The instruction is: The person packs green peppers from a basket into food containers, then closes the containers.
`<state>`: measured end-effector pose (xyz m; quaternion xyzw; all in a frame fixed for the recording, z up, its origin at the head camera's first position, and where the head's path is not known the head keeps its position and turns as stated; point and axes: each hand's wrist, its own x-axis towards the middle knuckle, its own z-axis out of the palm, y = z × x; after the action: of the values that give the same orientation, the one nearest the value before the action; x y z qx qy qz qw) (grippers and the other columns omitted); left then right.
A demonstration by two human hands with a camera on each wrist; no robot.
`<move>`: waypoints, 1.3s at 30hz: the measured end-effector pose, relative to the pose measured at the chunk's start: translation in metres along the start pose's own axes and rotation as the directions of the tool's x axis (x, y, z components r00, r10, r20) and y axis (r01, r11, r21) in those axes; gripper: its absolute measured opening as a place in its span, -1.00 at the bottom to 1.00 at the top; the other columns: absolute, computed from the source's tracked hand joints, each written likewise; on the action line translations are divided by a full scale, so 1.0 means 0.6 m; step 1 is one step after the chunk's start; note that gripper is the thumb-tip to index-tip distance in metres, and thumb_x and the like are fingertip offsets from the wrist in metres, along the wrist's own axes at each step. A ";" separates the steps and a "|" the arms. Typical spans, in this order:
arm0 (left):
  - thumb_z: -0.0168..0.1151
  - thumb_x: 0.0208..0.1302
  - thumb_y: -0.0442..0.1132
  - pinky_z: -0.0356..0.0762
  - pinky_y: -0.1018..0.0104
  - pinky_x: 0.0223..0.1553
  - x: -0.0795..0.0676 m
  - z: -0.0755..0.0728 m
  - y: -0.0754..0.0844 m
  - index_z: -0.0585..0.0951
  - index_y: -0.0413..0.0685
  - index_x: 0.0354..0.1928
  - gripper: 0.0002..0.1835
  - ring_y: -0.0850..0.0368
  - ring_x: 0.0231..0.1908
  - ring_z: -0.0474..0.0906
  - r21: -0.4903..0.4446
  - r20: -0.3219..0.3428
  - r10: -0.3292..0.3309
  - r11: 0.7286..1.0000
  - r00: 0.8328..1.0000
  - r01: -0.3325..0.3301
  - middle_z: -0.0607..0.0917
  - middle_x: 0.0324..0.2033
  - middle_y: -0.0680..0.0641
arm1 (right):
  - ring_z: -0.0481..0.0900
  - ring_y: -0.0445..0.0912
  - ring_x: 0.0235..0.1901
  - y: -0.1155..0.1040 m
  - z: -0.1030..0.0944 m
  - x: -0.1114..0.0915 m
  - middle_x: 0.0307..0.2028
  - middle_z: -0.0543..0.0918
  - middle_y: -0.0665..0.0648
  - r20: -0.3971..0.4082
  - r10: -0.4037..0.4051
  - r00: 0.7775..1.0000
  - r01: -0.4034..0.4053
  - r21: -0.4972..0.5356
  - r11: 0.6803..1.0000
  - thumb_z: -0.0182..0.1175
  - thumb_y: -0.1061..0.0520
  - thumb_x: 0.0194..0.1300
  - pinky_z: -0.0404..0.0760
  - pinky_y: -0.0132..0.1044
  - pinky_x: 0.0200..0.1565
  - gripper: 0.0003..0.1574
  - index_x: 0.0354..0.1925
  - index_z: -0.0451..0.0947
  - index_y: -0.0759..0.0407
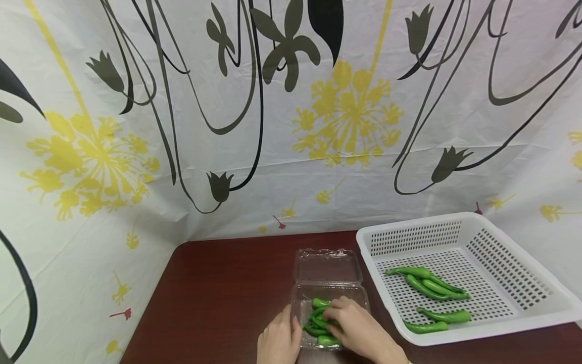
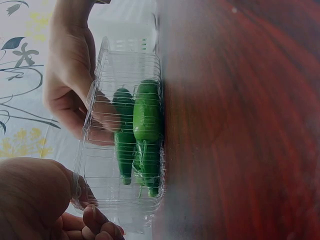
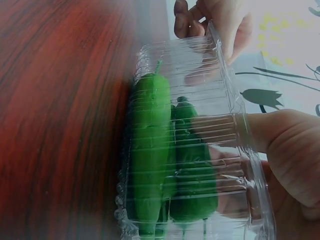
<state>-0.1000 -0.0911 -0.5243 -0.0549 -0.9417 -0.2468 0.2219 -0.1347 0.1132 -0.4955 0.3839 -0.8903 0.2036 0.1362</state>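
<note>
Your left grip (image 1: 278,337) pinches the left wall of the clear plastic clamshell (image 1: 297,303); your right grip (image 1: 356,326) bends into its base among green chili peppers (image 2: 147,112), and I cannot tell whether it pinches 1 or only presses. Those peppers lie under and left of your right grip; the open lid (image 1: 327,268) is beyond both. Pressing too hard could bruise a pepper, and an uneven left tug could buckle the thin clamshell
</note>
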 end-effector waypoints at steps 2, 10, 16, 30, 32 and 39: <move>0.30 0.19 -0.27 0.50 0.12 -0.62 0.000 0.000 0.000 0.67 -0.13 -0.05 -0.73 -0.04 -0.46 0.70 0.000 0.002 0.000 1.000 1.000 0.000 0.72 -0.40 -0.03 | 0.53 -0.23 -0.27 0.000 0.000 0.000 -0.32 0.60 -0.15 0.003 -0.006 1.000 0.006 0.000 1.000 0.49 0.17 0.08 0.58 -0.33 -0.23 -0.85 -0.31 0.73 0.01; 0.30 0.20 -0.27 0.50 0.12 -0.63 0.001 0.000 0.001 0.67 -0.13 -0.05 -0.73 -0.04 -0.46 0.70 -0.006 0.012 -0.005 1.000 1.000 0.005 0.73 -0.39 -0.03 | 0.56 -0.24 -0.25 -0.001 -0.003 0.000 -0.29 0.61 -0.15 0.042 -0.003 0.999 0.001 0.043 0.999 0.46 0.18 0.16 0.59 -0.35 -0.25 -0.86 -0.26 0.76 0.00; 0.29 0.20 -0.27 0.50 0.12 -0.63 0.002 0.000 0.001 0.67 -0.14 -0.05 -0.73 -0.04 -0.46 0.70 -0.005 0.021 -0.012 1.000 1.000 0.012 0.72 -0.40 -0.03 | 0.57 -0.24 -0.24 -0.001 -0.009 0.000 -0.26 0.62 -0.15 0.046 -0.008 0.999 0.005 0.062 0.998 0.42 0.24 0.18 0.59 -0.35 -0.25 -0.82 -0.23 0.75 0.01; 0.31 0.18 -0.27 0.50 0.12 -0.63 -0.001 0.001 0.000 0.67 -0.13 -0.07 -0.74 -0.04 -0.47 0.70 0.002 -0.011 0.007 1.000 1.000 -0.007 0.72 -0.40 -0.03 | 0.59 -0.19 -0.19 0.005 -0.030 -0.003 -0.24 0.63 -0.11 -0.096 -0.026 0.995 0.026 0.005 1.000 0.45 0.26 0.09 0.64 -0.28 -0.16 -0.76 -0.21 0.74 0.06; 0.31 0.18 -0.27 0.50 0.12 -0.63 -0.001 0.001 0.000 0.67 -0.13 -0.07 -0.74 -0.04 -0.47 0.69 0.004 -0.014 0.009 1.000 1.000 -0.009 0.72 -0.41 -0.03 | 0.60 -0.17 -0.19 0.006 -0.035 -0.003 -0.22 0.65 -0.08 -0.109 -0.021 0.994 0.020 -0.005 1.000 0.47 0.27 0.07 0.65 -0.26 -0.15 -0.73 -0.20 0.74 0.07; 0.31 0.18 -0.27 0.51 0.12 -0.63 -0.001 0.001 0.000 0.67 -0.13 -0.07 -0.73 -0.04 -0.47 0.69 0.005 -0.014 0.009 1.000 1.000 -0.009 0.72 -0.41 -0.02 | 0.63 -0.12 -0.14 0.011 -0.050 -0.002 -0.17 0.69 -0.05 -0.101 0.021 0.995 -0.023 -0.017 1.000 0.46 0.25 0.11 0.66 -0.21 -0.10 -0.71 -0.14 0.73 0.09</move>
<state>-0.0998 -0.0908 -0.5248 -0.0571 -0.9404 -0.2439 0.2300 -0.1364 0.1322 -0.4714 0.3621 -0.8882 0.2160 0.1824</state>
